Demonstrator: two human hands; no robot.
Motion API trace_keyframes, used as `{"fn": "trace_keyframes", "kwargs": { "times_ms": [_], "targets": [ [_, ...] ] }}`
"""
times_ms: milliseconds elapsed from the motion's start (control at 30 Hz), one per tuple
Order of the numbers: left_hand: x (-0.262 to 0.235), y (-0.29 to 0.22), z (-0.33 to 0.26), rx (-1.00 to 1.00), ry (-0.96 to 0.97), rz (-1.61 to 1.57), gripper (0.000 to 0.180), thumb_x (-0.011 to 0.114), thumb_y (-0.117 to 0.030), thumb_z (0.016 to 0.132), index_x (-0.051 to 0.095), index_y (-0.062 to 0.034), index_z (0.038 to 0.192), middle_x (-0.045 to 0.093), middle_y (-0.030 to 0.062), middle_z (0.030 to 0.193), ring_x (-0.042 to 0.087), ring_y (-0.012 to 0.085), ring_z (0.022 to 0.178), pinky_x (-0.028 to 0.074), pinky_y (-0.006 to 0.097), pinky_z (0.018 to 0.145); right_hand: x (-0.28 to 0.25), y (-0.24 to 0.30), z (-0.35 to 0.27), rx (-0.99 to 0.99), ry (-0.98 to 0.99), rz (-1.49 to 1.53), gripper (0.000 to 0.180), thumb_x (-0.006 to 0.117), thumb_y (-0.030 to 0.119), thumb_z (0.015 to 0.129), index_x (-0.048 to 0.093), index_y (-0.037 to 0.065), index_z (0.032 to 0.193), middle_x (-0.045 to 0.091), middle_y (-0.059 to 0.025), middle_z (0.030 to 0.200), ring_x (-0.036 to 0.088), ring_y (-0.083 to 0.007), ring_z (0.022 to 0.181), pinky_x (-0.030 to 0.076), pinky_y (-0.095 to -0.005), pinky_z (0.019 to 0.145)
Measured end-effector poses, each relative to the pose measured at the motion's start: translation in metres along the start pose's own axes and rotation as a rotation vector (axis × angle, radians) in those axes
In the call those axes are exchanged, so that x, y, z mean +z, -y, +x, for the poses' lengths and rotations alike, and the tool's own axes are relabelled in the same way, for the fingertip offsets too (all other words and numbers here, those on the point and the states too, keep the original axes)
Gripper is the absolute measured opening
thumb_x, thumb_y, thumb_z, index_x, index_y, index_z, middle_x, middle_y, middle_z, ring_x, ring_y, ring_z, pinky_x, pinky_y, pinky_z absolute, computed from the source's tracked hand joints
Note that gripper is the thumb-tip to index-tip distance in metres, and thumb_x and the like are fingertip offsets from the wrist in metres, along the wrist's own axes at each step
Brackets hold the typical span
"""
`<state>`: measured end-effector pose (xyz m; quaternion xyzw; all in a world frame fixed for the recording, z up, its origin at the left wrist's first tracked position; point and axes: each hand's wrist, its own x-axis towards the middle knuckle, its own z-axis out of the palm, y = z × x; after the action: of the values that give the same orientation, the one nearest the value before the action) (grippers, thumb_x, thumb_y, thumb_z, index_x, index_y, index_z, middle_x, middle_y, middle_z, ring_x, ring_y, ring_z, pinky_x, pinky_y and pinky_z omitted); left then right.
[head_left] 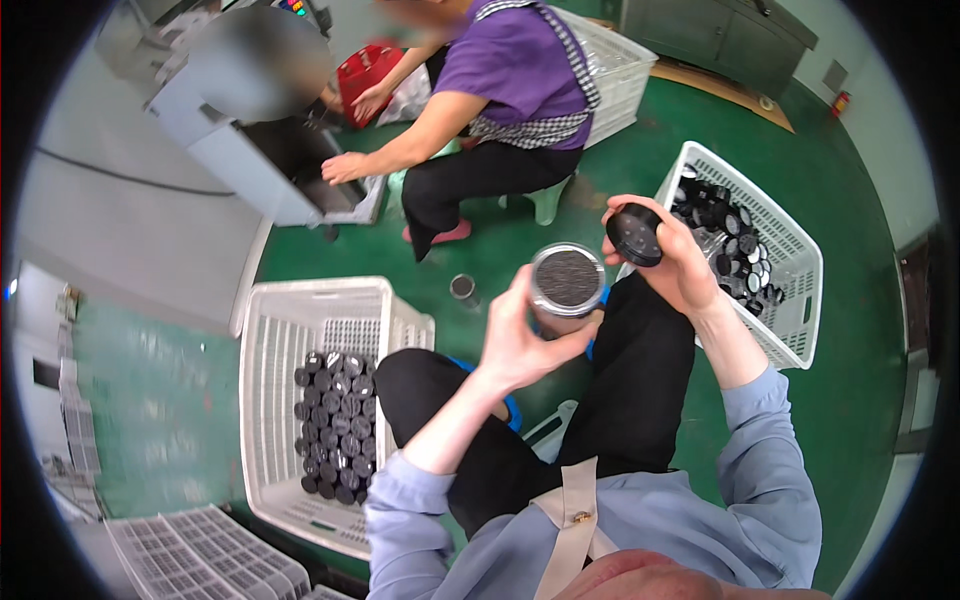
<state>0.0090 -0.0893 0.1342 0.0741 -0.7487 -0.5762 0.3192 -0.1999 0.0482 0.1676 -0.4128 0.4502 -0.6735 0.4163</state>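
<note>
In front of my knees my left hand (520, 345) is wrapped round a clear jar (568, 276), held upright without a lid. Dark grey, fine-streaked stuff shows at its mouth; what it is I cannot tell. To the right of it, my right hand (688, 268) grips a round black lid (634, 236) by its edge, tilted and apart from the jar. Another small clear jar (463, 288) with dark contents stands on the green floor beyond my left hand. Beside my right arm, a white crate (795, 250) holds many loose black lids (735, 240).
Left of my knee stands a white crate (275, 400) with rows of black-capped jars (340, 430). A person in purple (520, 70) sits ahead on a green stool (546, 203), reaching toward a grey machine (235, 165). Further white crates (620, 85) stand behind them; a ribbed one (205, 555) lies lower left.
</note>
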Motion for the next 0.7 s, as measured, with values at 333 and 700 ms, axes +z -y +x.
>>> {"fn": "trace_keyframes", "kwargs": {
  "times_ms": [333,700],
  "targets": [
    [0.076,0.06,-0.049,-0.077,-0.376,-0.035,0.066,0.087,-0.015,0.072,0.058,0.0005,0.13,0.074,0.0169,0.11,0.076,0.0305,0.101,0.059,0.041,0.091,0.027,0.013,-0.012,-0.275,0.28,-1.109,0.066,0.08,0.038,0.085,0.062,0.001,0.137,0.059,-0.019,0.126,0.063,-0.0335,0.11,0.051,-0.0425,0.095],
    [0.092,0.079,-0.066,-0.016,-0.301,-0.109,0.068,0.086,-0.018,0.069,0.058,-0.0012,0.129,0.073,0.0184,0.108,0.074,0.0402,0.097,0.059,0.046,0.085,0.034,-0.006,-0.023,-0.268,0.385,-1.271,0.066,0.081,0.043,0.084,0.063,-0.001,0.13,0.058,-0.0202,0.121,0.064,-0.0359,0.104,0.053,-0.044,0.09]
  ]
}}
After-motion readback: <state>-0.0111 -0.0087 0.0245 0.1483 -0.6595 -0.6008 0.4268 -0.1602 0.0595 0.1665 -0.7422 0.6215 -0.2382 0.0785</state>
